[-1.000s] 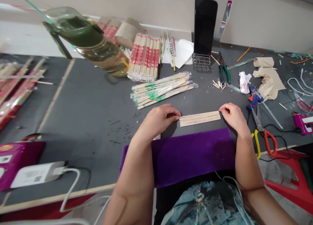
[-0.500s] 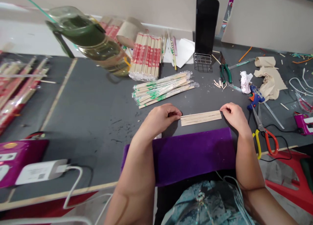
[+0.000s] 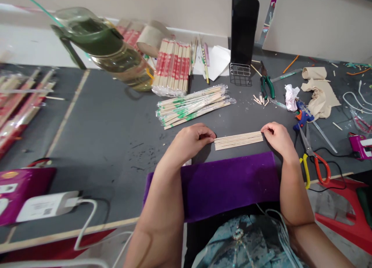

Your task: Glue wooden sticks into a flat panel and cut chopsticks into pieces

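Nothing much has moved since a second ago: both hands stay pressed to the ends of the flat row of pale wooden sticks [image 3: 238, 140] on the dark grey table [image 3: 101, 120]. I see my left hand [image 3: 190, 140] curled, fingertips pinching the row's left end. My right hand [image 3: 277, 138] pinches the right end, just above the purple velvet cloth [image 3: 229, 184]. Yellow-and-red-handled scissors [image 3: 312, 159] lie right of it.
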`<state>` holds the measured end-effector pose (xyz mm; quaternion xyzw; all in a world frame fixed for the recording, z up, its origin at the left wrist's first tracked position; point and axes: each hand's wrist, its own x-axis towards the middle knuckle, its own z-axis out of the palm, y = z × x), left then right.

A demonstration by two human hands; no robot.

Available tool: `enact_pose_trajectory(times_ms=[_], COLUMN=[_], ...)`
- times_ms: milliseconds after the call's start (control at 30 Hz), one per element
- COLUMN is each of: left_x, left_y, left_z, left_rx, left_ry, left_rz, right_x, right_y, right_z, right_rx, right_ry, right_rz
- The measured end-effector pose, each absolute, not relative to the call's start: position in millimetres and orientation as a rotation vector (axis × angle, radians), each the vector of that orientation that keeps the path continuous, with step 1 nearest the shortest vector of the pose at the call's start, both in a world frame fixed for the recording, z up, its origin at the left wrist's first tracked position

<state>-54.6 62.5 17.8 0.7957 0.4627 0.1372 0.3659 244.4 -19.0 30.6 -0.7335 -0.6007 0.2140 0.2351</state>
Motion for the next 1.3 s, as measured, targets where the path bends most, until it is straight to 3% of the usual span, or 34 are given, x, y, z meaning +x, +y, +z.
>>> enact_pose_trajectory(times_ms=[500,667,1300], left_x=[-42.3,-18.9,-9.0], left_y=[52.9,38.6,34.0], left_z=[30.5,34.9,24.9], left_rx=[2.022,2.223,2.513], left_ry=[1.208,0.967,0.902], left_rz=[0.515,0.639,0.401], right_x=[231.9,215.9,214.0], right_y=[-19.0,-16.0,-12.4], right_z=[40.7,34.5,21.4], right_rx=[-1.766,-1.760,-1.827], right_ry=[-1.653,-1.844,-1.955], right_rz=[0.545,0.530,0.514])
